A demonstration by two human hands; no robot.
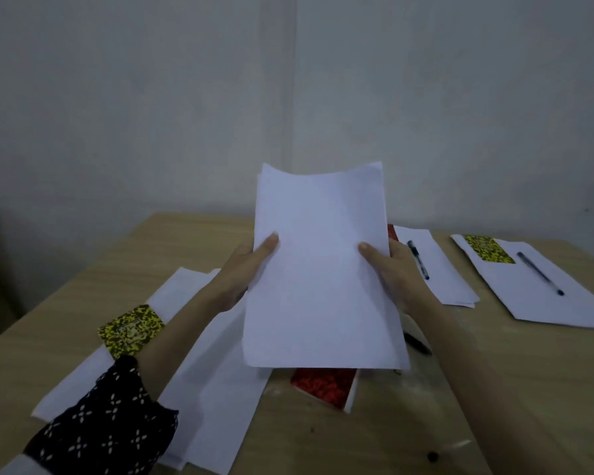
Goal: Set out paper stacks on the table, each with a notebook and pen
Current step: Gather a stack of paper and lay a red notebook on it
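Observation:
I hold a stack of white paper (pixel 319 269) upright above the middle of the wooden table (pixel 494 389). My left hand (pixel 244 269) grips its left edge and my right hand (pixel 391 272) grips its right edge, thumbs on the front. Below the sheets lies a red-patterned notebook (pixel 326 387), partly hidden, with a dark pen (pixel 417 342) poking out to its right. At the left, a yellow-patterned notebook (pixel 131 329) rests on loose white sheets (pixel 213 389). Far right, a paper stack (pixel 549 293) carries a yellow notebook (pixel 489 248) and a pen (pixel 540 277).
Another paper stack (pixel 443 279) with a pen (pixel 418 264) lies right of my right hand, a red notebook corner (pixel 391 231) showing behind the held sheets. A grey wall (pixel 186 97) stands behind the table. A dark knot (pixel 432 457) marks the near tabletop.

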